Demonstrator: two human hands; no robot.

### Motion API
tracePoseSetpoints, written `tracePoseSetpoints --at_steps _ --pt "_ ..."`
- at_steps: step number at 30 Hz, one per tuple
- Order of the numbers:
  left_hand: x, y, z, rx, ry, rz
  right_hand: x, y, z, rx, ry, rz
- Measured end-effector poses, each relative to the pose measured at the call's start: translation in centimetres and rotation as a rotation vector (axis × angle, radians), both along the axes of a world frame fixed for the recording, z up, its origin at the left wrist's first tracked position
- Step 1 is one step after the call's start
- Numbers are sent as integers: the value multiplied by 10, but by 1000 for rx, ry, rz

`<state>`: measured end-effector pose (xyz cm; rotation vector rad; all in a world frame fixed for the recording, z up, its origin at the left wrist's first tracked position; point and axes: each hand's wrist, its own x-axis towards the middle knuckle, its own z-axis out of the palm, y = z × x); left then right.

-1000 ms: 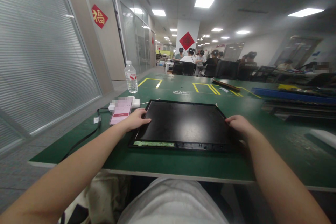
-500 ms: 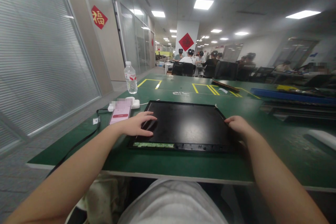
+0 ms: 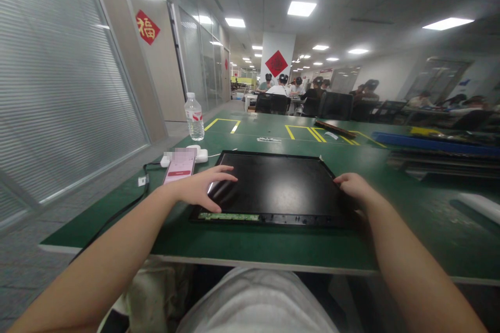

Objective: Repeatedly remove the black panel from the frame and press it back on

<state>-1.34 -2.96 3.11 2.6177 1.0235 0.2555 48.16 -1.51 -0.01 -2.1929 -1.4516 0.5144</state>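
A black flat display panel [image 3: 277, 182] lies face up on the green table [image 3: 273, 247]. Along its near edge runs a narrow green circuit board [image 3: 228, 216]. My left hand [image 3: 203, 186] is open over the panel's left side, fingers spread and the thumb reaching down close to the circuit board. At the panel's right edge my right hand [image 3: 353, 187] has its thumb and fingers closed on the rim. The undersides of the right fingers are hidden.
Left of the panel lie a phone [image 3: 180, 165], white adapters [image 3: 201, 155] and a black cable [image 3: 121, 213]. A water bottle [image 3: 194, 117] stands farther back. Dark strips and a blue bar [image 3: 429, 140] lie at the right. People sit at a table beyond.
My left hand has spread wider, its thumb moving down toward the circuit board and its fingers slightly up and right. My right hand stays at the panel's edge.
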Motion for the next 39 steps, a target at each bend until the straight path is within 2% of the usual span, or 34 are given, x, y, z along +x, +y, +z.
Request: tracePoseSetpoints --at_steps 8,25,36,39 --pt "2 -1 0 29 -65 -41 4 2 -8 -3 83 -5" --pt "5 4 -8 105 -130 -121 7 4 -11 8 36 -22" --pt "5 4 -9 104 -124 -111 10 6 -11 22 3 1" --pt "4 6 -7 86 -116 -71 10 5 -12 15 32 2"
